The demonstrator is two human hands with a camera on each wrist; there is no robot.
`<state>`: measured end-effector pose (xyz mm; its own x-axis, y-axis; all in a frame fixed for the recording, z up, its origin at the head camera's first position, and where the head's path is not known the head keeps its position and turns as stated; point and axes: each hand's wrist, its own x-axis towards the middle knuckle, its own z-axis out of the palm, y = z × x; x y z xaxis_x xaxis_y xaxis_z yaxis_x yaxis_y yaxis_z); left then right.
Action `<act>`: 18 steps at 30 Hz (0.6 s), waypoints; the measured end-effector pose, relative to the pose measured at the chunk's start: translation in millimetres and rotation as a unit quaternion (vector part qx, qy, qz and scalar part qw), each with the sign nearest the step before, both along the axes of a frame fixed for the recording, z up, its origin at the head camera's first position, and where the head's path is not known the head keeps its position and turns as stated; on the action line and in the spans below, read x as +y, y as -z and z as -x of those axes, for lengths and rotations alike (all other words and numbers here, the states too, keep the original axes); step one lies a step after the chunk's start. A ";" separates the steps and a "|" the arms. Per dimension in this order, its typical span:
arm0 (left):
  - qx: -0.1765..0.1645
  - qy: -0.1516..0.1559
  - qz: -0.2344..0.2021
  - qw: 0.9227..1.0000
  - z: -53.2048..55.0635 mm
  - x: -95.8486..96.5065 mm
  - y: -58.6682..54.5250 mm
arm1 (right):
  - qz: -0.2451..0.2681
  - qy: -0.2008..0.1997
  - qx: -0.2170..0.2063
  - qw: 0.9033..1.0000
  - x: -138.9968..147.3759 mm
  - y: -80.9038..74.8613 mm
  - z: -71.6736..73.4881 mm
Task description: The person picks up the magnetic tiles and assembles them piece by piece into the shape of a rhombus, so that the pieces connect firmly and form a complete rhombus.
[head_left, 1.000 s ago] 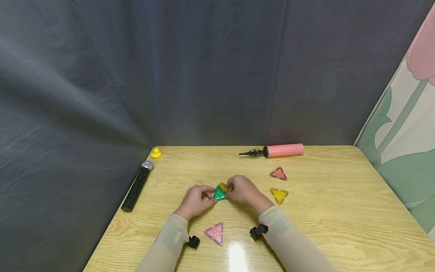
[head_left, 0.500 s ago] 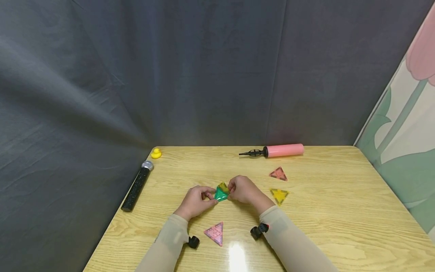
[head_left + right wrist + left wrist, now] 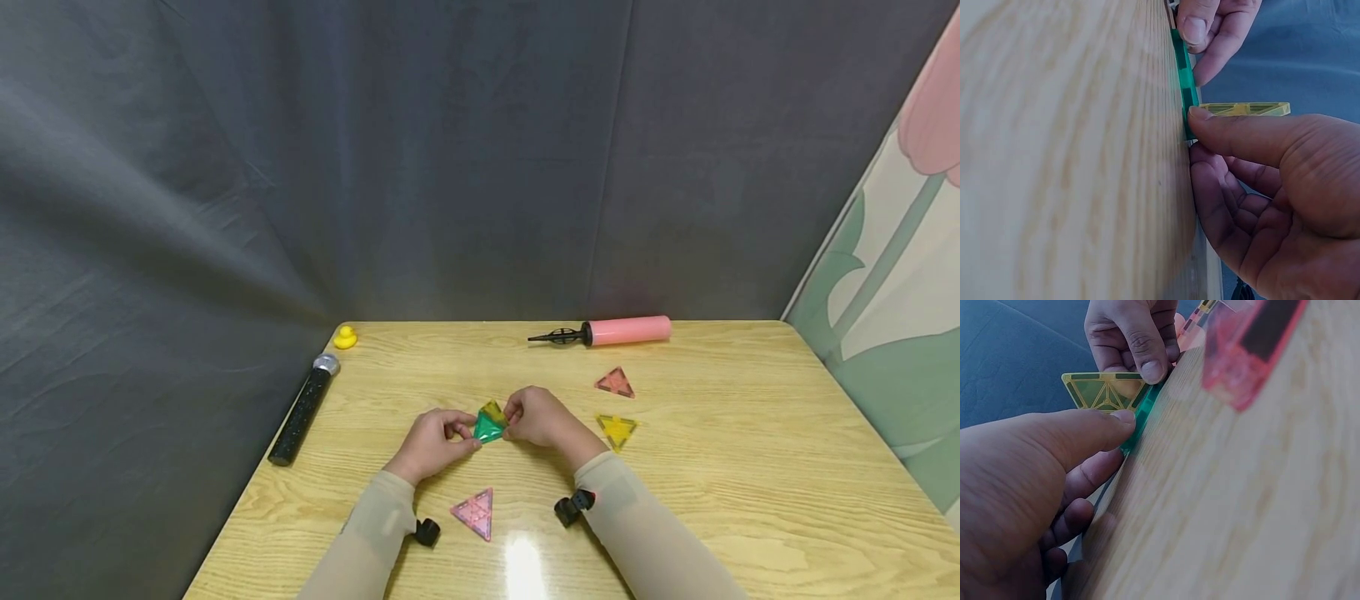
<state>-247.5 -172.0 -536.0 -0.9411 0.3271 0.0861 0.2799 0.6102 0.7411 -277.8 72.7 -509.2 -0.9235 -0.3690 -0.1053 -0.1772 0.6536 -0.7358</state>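
1. I have the green tile (image 3: 488, 429) low on the bench (image 3: 750, 467), between the two hands and touching both.
2. My left hand (image 3: 433, 443) pinches the green tile on its left side, with the thumb at the near corner and the forefinger farther up.
3. My right hand (image 3: 536, 417) grips the opposite side of the green tile; in the right wrist view I see its thumb tip where the green tile and the yellow tile (image 3: 1102, 390) meet, with the other fingers curled.
4. The yellow tile stands up from the far side of the green tile, one edge against it, just beside my right fingers.
5. The pink tile (image 3: 476, 514) lies flat nearer the camera, between my forearms and apart from both hands.
6. To the right of my right hand I see the loose yellow tile (image 3: 617, 431), with the red tile (image 3: 616, 382) just beyond it.
7. Along the far edge lies the pump (image 3: 628, 331); at the left edge are the duck (image 3: 346, 337) and the microphone (image 3: 306, 412).
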 end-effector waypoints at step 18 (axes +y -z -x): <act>-0.005 0.008 -0.011 1.000 -5.1 -2.6 -6.1 | 0.011 -0.004 -0.012 1.000 2.7 0.4 1.5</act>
<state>-242.3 -174.6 -529.9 -0.9365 0.3407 0.0829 0.2815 0.5897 0.7569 -279.4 75.4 -509.6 -0.9177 -0.3790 -0.1194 -0.1644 0.6356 -0.7543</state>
